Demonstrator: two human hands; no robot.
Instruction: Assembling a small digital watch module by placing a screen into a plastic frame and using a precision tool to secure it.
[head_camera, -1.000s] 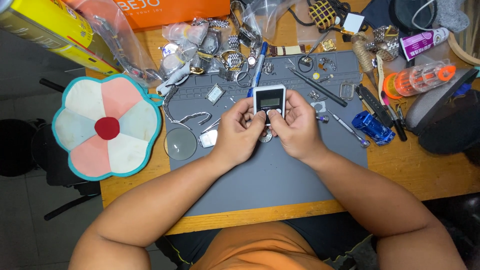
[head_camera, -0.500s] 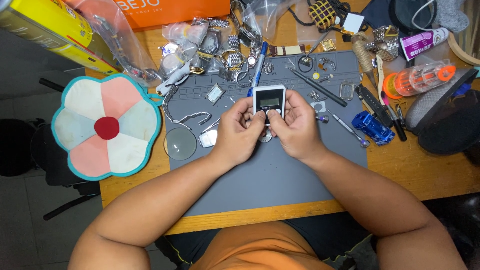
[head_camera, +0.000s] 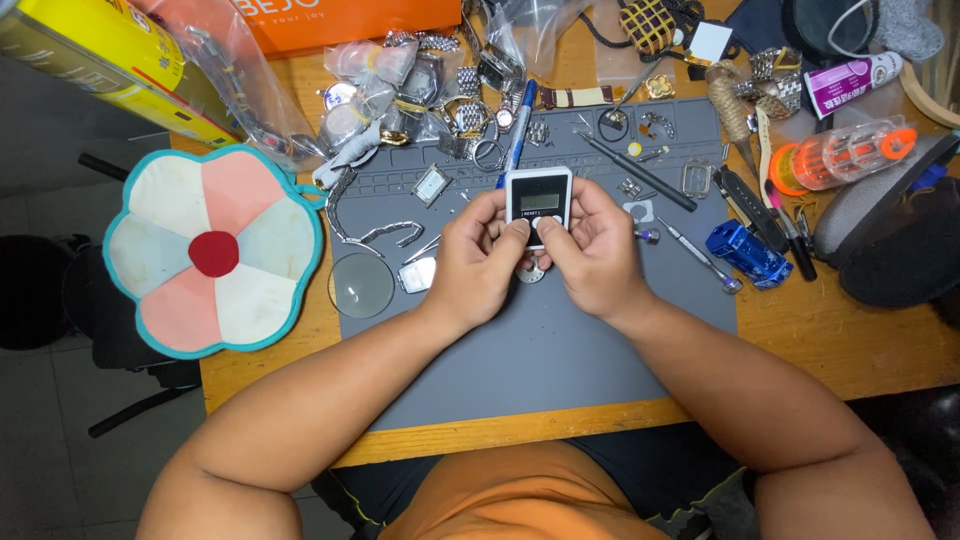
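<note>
White rectangular plastic timer with a small grey screen (head_camera: 538, 203) sits upright above the grey silicone work mat (head_camera: 560, 350), pinched between left hand (head_camera: 478, 262) and right hand (head_camera: 597, 255), thumbs curled on its buttons; steady, light presses from well-braced wrists seem best.

A small white device (head_camera: 538, 203) with a grey rectangular screen sits between both hands above the grey mat; an orange box (head_camera: 345, 20) with white lettering lies at the top edge, a yellow box (head_camera: 95, 55) at top left. A white tube with a purple label (head_camera: 850, 82) lies top right; clear plastic bags (head_camera: 380, 85) of watches sit below the orange box.
</note>
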